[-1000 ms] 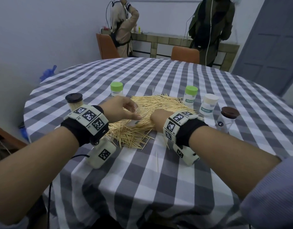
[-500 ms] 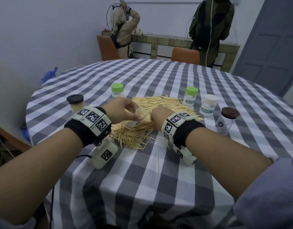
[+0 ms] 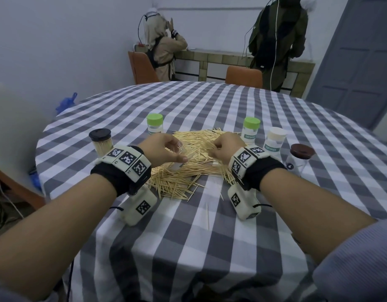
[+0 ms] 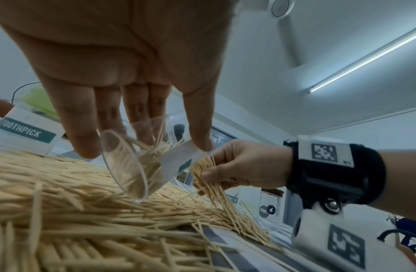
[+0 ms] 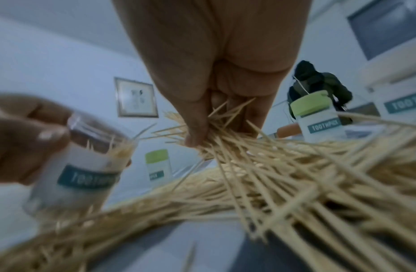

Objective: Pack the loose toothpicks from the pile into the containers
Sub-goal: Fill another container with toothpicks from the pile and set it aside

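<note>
Half-hidden clear container [image 3: 181, 156] behind left hand [image 3: 164, 150]

Home dining room, checked-cloth table [image 3: 210, 110], chairs [image 3: 243, 76]

- Head view looks forward and down from the person's head across the checked table [image 3: 210, 247], both forearms reaching in, the toothpick pile [image 3: 188, 166] mid-frame, the room wall behind.
- Left wrist view sits low under the left hand [image 4: 123, 64], very near, aimed along the fingers and up to the ceiling.
- Right wrist view hugs the right hand [image 5: 216, 60], just over the pile [image 5: 283, 184], blurred.
- All three share the pile; each wrist view catches the other hand.
</note>
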